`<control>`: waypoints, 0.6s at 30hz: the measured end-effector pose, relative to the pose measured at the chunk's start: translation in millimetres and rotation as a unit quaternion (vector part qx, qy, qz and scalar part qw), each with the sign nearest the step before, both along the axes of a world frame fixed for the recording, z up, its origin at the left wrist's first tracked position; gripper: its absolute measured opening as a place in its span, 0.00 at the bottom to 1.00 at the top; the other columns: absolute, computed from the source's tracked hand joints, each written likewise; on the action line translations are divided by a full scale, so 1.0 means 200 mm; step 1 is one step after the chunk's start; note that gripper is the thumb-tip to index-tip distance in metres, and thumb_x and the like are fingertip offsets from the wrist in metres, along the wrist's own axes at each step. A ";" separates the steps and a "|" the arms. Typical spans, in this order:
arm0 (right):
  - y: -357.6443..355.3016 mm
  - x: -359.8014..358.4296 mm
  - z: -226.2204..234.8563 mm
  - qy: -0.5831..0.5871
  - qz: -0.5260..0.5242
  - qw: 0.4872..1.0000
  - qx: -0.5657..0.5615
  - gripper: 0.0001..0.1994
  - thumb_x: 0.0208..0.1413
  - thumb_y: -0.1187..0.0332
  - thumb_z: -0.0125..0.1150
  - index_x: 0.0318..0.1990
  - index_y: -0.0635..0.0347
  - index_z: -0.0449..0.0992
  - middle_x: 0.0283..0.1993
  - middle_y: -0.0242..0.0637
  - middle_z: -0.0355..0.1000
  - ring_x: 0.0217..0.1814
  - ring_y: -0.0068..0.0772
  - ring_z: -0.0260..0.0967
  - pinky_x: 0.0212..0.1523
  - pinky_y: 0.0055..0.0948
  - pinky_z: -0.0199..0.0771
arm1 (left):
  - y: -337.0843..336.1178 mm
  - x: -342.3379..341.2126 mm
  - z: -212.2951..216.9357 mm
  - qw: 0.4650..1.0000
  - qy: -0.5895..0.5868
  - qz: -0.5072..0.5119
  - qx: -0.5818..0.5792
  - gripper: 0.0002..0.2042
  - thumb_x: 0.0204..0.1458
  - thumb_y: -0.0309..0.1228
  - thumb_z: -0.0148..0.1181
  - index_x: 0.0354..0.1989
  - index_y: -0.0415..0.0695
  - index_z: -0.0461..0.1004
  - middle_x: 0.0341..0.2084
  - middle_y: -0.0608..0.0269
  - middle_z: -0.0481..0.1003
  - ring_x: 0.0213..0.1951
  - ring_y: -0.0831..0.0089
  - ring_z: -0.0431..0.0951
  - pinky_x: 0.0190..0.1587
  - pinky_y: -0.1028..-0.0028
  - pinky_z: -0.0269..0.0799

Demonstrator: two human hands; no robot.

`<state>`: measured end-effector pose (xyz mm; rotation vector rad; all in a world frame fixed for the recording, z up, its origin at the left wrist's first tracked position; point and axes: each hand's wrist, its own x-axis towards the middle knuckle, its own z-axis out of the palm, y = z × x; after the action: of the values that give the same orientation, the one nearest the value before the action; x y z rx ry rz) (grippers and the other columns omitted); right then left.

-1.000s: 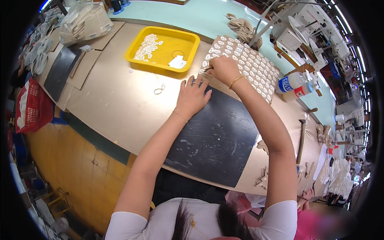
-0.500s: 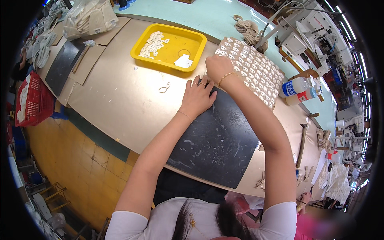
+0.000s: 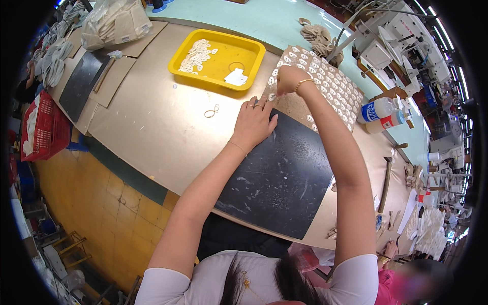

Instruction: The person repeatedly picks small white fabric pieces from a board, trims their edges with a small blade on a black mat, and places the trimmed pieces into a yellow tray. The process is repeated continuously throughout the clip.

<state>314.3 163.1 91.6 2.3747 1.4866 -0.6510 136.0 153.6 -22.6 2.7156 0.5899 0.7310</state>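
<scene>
A brown sheet lies beyond the black board, covered with rows of small white oval pieces. My right hand is closed over the sheet's left part, fingertips pointing down near a single white piece. Whatever it pinches, if anything, is hidden. My left hand rests flat, fingers stretched out, at the board's far left corner beside the sheet's near edge. Close by, a yellow tray holds a heap of similar white pieces and a white card.
A thin looped band lies left of my left hand. Two bottles stand right of the sheet, and a hammer lies nearer me. A red basket is at the far left. Another person's hand shows at lower right.
My right hand has shifted slightly right over the sheet. A bare brown strip and a lone white piece near the left fingertips now show. My left hand stays in place.
</scene>
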 end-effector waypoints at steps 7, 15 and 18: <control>-0.36 0.10 0.15 0.125 -0.031 0.989 0.077 0.10 0.43 0.63 0.78 0.29 0.59 0.86 0.28 0.37 0.82 0.32 0.32 0.81 0.36 0.34 0.78 | 0.02 -0.01 -0.02 1.000 -0.012 0.001 -0.009 0.19 0.57 0.41 0.60 0.50 0.40 0.73 0.54 0.46 0.74 0.59 0.53 0.72 0.60 0.58 0.65; -1.31 -0.46 0.24 0.018 -0.157 0.984 0.083 0.10 0.45 0.58 0.75 0.28 0.53 0.86 0.26 0.41 0.80 0.32 0.43 0.80 0.37 0.39 0.79 | 0.00 -0.01 0.03 0.999 -0.031 -0.008 0.017 0.21 0.57 0.37 0.61 0.56 0.41 0.72 0.60 0.48 0.69 0.61 0.53 0.70 0.63 0.57 0.63; -1.49 -0.68 0.18 0.007 -0.198 0.975 0.101 0.11 0.45 0.57 0.75 0.30 0.53 0.85 0.28 0.42 0.80 0.33 0.45 0.80 0.37 0.42 0.79 | 0.00 -0.04 0.03 0.998 -0.049 -0.040 0.006 0.18 0.56 0.31 0.62 0.55 0.41 0.73 0.60 0.48 0.70 0.61 0.52 0.69 0.64 0.56 0.62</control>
<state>177.7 -135.1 128.4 2.8661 1.1341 -0.6254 128.0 154.6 -16.6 2.6794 0.4537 0.8429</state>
